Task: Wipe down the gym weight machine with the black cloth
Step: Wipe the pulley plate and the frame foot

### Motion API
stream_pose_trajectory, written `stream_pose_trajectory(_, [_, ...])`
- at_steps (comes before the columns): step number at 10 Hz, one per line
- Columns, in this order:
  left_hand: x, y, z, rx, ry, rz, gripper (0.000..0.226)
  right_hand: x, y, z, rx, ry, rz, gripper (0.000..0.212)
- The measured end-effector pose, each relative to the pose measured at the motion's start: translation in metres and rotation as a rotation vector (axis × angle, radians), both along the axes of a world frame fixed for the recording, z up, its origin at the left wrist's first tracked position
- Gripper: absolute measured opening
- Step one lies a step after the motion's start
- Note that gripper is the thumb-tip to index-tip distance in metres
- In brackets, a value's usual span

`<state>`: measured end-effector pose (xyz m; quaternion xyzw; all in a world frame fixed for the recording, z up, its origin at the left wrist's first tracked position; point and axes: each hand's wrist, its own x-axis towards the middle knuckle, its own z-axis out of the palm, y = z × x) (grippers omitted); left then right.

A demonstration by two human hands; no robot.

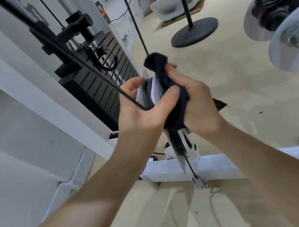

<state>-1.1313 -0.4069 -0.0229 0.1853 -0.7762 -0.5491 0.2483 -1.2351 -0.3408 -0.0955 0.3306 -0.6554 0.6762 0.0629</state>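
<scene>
I see the black cloth [171,98] bunched in the middle of the view, wrapped over a pulley [148,91] that hangs on the machine's cable [88,68]. My right hand [197,104] has its grip pressed together on the cloth, fingers curled over the soft wad. My left hand [140,107] cups the pulley's left side, thumb pinching the cloth edge against the white housing.

My worry is the cable: it runs taut straight into the pulley groove beside my left palm, and if the wheel turns or the weight stack [100,85] shifts, cloth or skin could be drawn in. A loose corner of fabric dangles to the right and could snag too. The pulley hangs free, so hard rubbing may swing it out of my hold.

The cloth looks limp, matte and thin. The housing looks like smooth painted metal with hard edges. The stack to the far left is flat dark slabs with a pin on a coiled cord. The frame [181,168] nearby is square white tubing; the floor [216,77] is pale and scuffed.
</scene>
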Motion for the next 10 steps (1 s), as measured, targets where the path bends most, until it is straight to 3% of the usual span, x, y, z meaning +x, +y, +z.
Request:
stream_pose_trajectory(2, [-0.008,-0.011,0.005,0.156,0.034,0.129,0.039,0.036,0.007,-0.038,0.164,-0.114,-0.029,0.035])
stream_pose_trajectory(3, [-0.007,-0.007,0.001,0.171,0.022,0.067,0.037,0.048,0.023,-0.021,-0.025,-0.145,-0.135,0.026])
stream_pose_trajectory(4, [-0.012,-0.005,0.001,0.168,0.033,0.005,0.024,0.040,0.019,0.012,-0.041,0.150,-0.218,0.043])
stream_pose_trajectory(5, [-0.014,-0.008,0.003,0.166,0.033,0.084,0.019,0.046,0.001,0.001,0.251,0.385,-0.293,0.054])
stream_pose_trajectory(6, [-0.010,-0.012,0.005,0.173,0.083,0.086,0.029,0.058,0.005,-0.042,0.452,0.528,-0.386,0.051])
stream_pose_trajectory(7, [-0.009,-0.010,0.002,0.156,0.104,0.050,0.025,0.062,0.021,-0.056,0.275,0.331,-0.325,0.045])
stream_pose_trajectory(8, [-0.013,-0.004,0.000,0.162,0.092,0.002,0.019,0.049,0.020,-0.039,-0.156,-0.039,-0.195,0.042])
stream_pose_trajectory(9, [-0.018,-0.005,-0.001,0.207,0.062,0.089,0.021,0.054,0.001,-0.045,0.033,0.115,-0.175,0.062])
stream_pose_trajectory(10, [-0.013,-0.015,-0.001,0.156,0.034,0.015,0.035,0.053,0.003,-0.084,0.339,0.180,-0.138,0.050])
